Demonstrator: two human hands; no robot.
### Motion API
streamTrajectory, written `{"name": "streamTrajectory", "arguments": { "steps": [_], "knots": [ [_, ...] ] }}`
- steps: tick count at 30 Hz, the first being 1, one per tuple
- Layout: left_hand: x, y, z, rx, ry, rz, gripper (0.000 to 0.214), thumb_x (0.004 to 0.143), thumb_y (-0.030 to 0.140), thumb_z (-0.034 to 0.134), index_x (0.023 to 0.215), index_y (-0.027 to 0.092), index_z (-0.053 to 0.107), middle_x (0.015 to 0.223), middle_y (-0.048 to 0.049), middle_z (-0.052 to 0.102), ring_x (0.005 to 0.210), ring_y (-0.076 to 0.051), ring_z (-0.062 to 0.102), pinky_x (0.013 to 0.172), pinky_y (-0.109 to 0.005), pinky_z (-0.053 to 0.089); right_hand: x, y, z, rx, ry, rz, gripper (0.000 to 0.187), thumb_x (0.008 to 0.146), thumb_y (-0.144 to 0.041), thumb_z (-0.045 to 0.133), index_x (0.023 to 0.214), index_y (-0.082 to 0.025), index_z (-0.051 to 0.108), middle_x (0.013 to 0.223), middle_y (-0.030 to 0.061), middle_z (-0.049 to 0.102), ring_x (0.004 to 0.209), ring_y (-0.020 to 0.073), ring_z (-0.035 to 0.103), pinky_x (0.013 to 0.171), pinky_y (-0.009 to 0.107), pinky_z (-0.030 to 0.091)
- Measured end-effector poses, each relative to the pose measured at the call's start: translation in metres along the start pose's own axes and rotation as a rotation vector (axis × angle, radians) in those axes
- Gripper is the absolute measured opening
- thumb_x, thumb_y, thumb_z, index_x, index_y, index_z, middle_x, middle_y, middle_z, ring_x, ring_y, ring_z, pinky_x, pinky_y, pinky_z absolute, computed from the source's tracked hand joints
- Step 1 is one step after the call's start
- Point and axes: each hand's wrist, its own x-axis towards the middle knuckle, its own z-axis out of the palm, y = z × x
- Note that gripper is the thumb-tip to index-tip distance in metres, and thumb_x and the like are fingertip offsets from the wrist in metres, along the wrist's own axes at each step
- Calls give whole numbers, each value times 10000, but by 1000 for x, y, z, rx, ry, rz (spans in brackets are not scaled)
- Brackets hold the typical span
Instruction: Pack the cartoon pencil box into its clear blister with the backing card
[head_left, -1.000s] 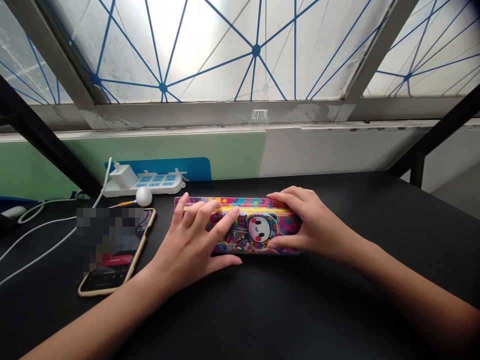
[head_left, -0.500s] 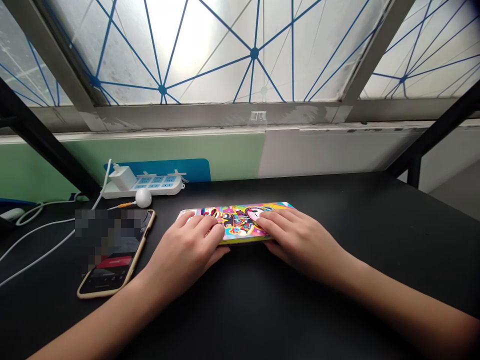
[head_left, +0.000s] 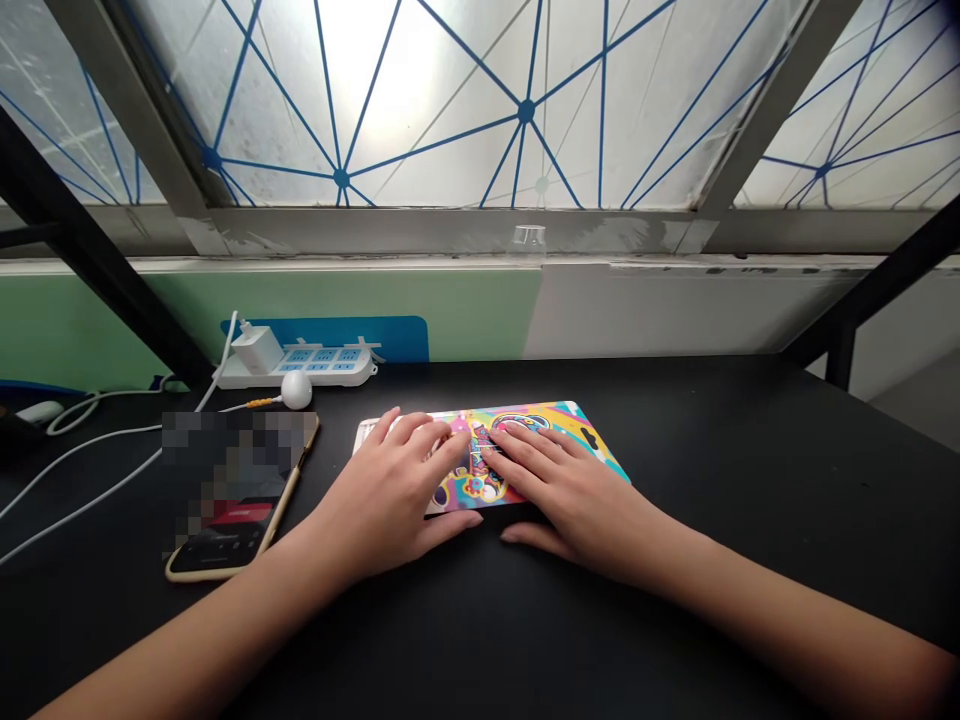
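Note:
A flat, brightly coloured cartoon-printed case (head_left: 570, 428) lies on the black table (head_left: 712, 470) in front of me. My left hand (head_left: 390, 495) rests on its left half with the fingers stretched out flat and the thumb along the near edge. My right hand (head_left: 562, 490) lies flat on its middle, fingers spread, thumb on the table by the near edge. Both hands press on top of it; neither grips it. The case's right end shows bare.
A phone (head_left: 232, 500) in a tan case lies left of my left hand. Behind it are a white power strip (head_left: 300, 365) with a charger, a small white ball (head_left: 296, 388) and white cables (head_left: 82, 450). A green and white wall panel and window run behind the table.
The case stood up on its long edge between my hands a second ago. It has been laid down flat, and both hands have moved onto its top face.

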Motion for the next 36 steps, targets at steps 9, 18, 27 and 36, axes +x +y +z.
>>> {"name": "streamTrajectory", "arguments": {
  "steps": [9,18,27,36],
  "knots": [
    [-3,-5,8,-68,-144,-173,915,895,781,454,1575,179,333,1589,-221,418,1467,-428,371,1133,-696,287,1,-1,-7,62,-19,34,800,892,-604,657,1482,-88,496,1539,227,488,1444,377,433,1147,571,423],
    [-3,-7,8,-44,-115,-167,877,876,746,524,1541,189,396,1532,-209,486,1406,-412,444,1129,-678,301,-6,5,-7,107,-85,35,961,819,-652,712,1569,-153,378,1611,199,379,1508,365,317,1176,592,375],
    [-2,-9,3,-53,-145,-157,844,892,729,516,1545,208,395,1517,-201,497,1390,-411,452,1113,-697,309,-11,11,-12,152,-169,30,1055,803,-729,669,1615,-189,267,1653,171,303,1533,347,252,1211,571,321],
    [-3,-14,-3,-139,-162,-138,843,891,701,541,1563,236,335,1534,-182,480,1405,-398,434,1132,-680,296,8,-6,-17,119,-142,83,929,842,-715,626,1538,-131,431,1579,229,432,1477,421,357,1145,635,375]
  ]
}}
